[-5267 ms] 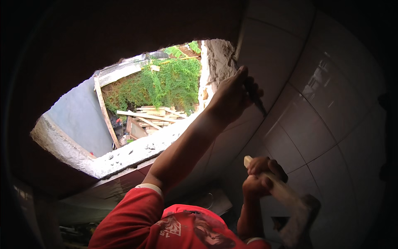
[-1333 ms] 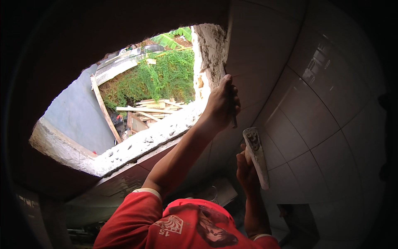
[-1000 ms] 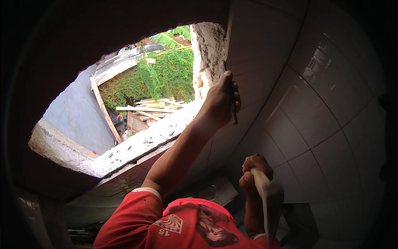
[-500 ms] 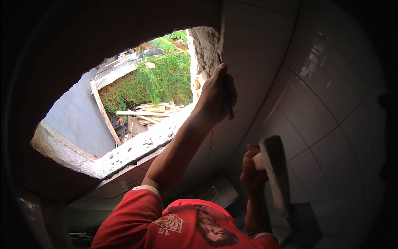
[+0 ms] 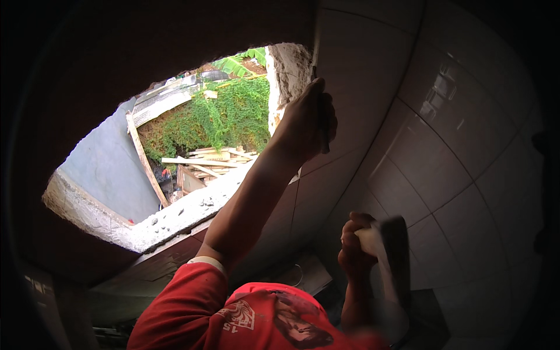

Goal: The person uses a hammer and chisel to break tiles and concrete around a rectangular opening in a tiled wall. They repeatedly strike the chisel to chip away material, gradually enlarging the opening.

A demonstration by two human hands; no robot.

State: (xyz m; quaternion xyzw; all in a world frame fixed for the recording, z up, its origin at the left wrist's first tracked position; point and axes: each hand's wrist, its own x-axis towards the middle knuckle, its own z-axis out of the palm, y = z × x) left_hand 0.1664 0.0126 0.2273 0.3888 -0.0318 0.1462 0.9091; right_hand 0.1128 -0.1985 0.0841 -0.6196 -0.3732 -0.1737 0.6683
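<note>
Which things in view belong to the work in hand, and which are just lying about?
In use:
- thin dark chisel, in the left hand
- hammer-like tool, blurred, in the right hand
- opening's rough edge

Lying about outside:
- timber pile
- long plank

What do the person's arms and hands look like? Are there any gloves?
No gloves: the left hand and right hand are bare. The left sleeve is short and red, with a pale cuff; the right sleeve is red too, but blurry.
</note>
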